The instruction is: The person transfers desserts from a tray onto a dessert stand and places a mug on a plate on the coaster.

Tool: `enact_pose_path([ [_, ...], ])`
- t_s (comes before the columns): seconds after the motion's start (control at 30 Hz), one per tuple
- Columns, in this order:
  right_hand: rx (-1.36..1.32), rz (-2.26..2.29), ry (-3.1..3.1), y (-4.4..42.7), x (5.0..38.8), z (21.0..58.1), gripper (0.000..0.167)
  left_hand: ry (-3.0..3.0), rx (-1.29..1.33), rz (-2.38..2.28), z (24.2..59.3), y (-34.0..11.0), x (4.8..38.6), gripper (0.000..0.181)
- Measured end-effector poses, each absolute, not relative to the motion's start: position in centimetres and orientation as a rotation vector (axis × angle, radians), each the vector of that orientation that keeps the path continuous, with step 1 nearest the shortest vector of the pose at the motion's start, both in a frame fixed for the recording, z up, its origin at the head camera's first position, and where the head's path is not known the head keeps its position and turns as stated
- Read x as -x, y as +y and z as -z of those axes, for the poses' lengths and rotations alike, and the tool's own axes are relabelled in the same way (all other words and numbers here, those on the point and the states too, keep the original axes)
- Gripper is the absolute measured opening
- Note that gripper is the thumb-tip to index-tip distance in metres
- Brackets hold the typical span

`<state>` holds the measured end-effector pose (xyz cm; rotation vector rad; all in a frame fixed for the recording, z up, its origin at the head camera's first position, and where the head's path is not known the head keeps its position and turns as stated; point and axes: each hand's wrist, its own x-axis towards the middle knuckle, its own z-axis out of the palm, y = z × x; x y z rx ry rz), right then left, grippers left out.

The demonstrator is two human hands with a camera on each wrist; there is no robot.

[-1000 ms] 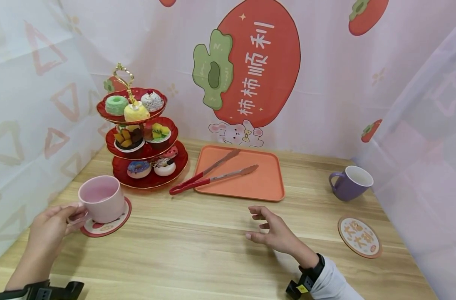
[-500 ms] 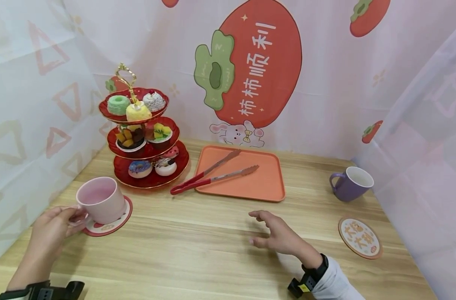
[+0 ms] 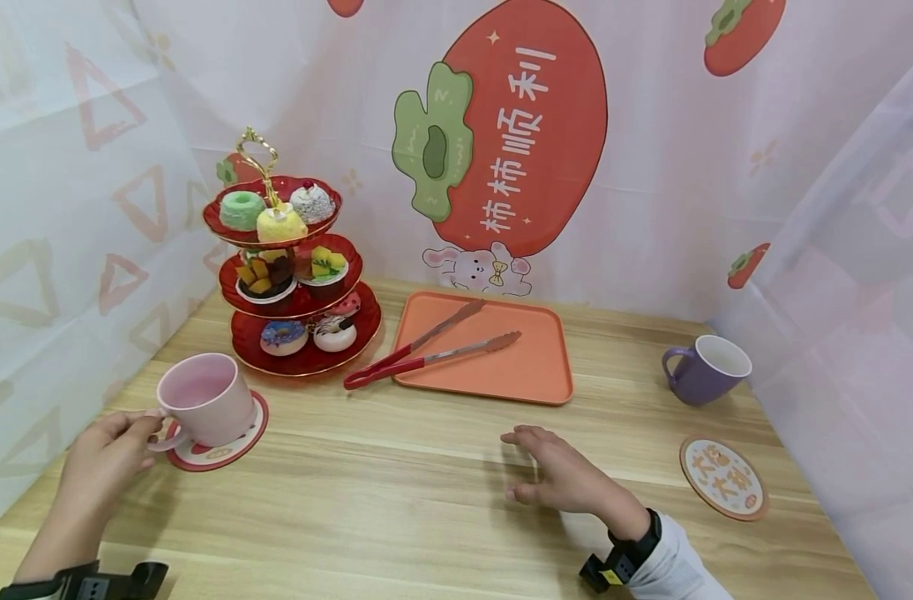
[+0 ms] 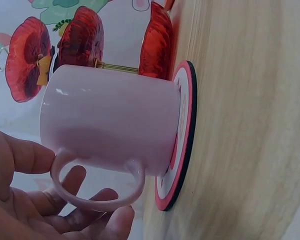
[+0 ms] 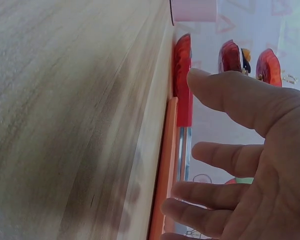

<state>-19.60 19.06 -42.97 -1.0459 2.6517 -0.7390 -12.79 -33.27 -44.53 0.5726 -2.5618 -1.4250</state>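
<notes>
A pink mug (image 3: 215, 404) stands on a round, red-rimmed coaster (image 3: 256, 429) at the left of the table. Beside its handle is my left hand (image 3: 106, 458). In the left wrist view, the thumb touches the top of the mug handle (image 4: 102, 204), while the other fingers lie loosely behind the loop without closing round it. My right hand (image 3: 569, 475) hovers over the table in front of the orange tray (image 3: 535, 367), fingers spread and relaxed, holding nothing. Red-handled tongs (image 3: 385, 369) lie partly across that tray.
Behind the pink mug rises a three-tier red stand (image 3: 306, 362) with several toy cakes and doughnuts. A purple mug (image 3: 700, 375) rests tilted at the right, and another round coaster (image 3: 724, 479) lies in front of it. Patterned cloth walls (image 3: 674, 208) enclose the table.
My left fingers have loosened and come away from the mug handle, which now shows more fully. The mug stays on its coaster. My right hand has dropped slightly, and the head view has shifted a little.
</notes>
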Motion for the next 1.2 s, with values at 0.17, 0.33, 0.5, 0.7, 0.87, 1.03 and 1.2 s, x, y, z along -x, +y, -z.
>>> enact_pose_path([
  [0.17,1.041,0.741,2.645,19.2,19.6,43.0,0.063,-2.601,-0.617,1.283,43.2,-31.9,12.4,0.061],
  [0.33,1.036,0.742,2.647,19.3,19.6,43.1,0.064,-2.524,-0.583,1.162,42.6,-30.7,12.2,0.06],
  [0.5,1.024,0.734,2.644,19.3,19.6,43.1,0.064,-2.369,-0.486,1.005,41.7,-29.0,12.2,0.051],
  [0.7,1.027,0.73,2.665,19.4,19.6,43.2,0.064,-2.169,-0.157,0.832,41.0,-26.4,12.9,0.036],
  [0.87,1.03,0.72,2.685,19.6,19.7,43.4,0.064,-2.229,0.024,0.733,40.6,-24.0,13.5,0.032],
  [1.03,1.043,0.728,2.694,19.8,19.8,43.6,0.064,-2.377,0.112,0.7,40.0,-21.9,14.1,0.036],
  [1.2,1.037,0.733,2.7,20.0,19.8,43.6,0.064,-2.503,0.214,0.697,40.0,-20.4,14.9,0.044],
])
